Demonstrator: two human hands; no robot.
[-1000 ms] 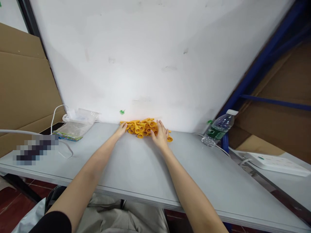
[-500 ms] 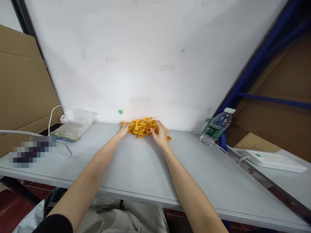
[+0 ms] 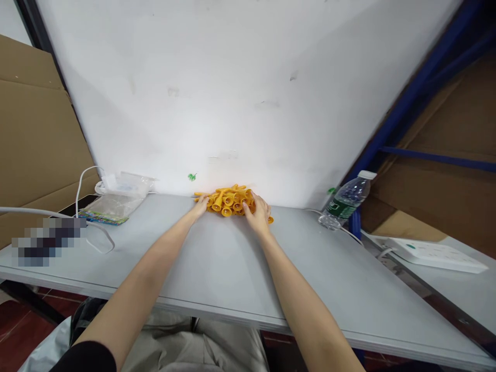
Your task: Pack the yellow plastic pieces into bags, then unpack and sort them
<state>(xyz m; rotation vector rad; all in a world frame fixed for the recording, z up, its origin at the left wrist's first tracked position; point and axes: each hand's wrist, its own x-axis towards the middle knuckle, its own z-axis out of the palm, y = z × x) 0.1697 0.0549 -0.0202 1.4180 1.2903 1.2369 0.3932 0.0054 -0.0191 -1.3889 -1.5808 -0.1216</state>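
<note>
A heap of several small orange plastic pieces (image 3: 229, 199), funnel-shaped with thin stems, lies at the far edge of the grey table (image 3: 217, 258) against the white wall. My left hand (image 3: 201, 206) rests flat against the heap's left side, fingers stretched out. On the right side of the heap lies my right hand (image 3: 258, 212), its fingers spread and curved over the pieces. Both hands touch the heap and cup it between them. Neither hand has lifted a piece.
At the far left a clear plastic bag (image 3: 116, 201) with colourful contents lies beside a white cable (image 3: 83, 181). A water bottle (image 3: 345, 200) lies tilted at the far right. A white power strip (image 3: 434, 254) sits on the neighbouring table. Cardboard stands at both sides.
Both hands have pressed inward, and the orange heap is tighter and pushed a little closer to the wall.
</note>
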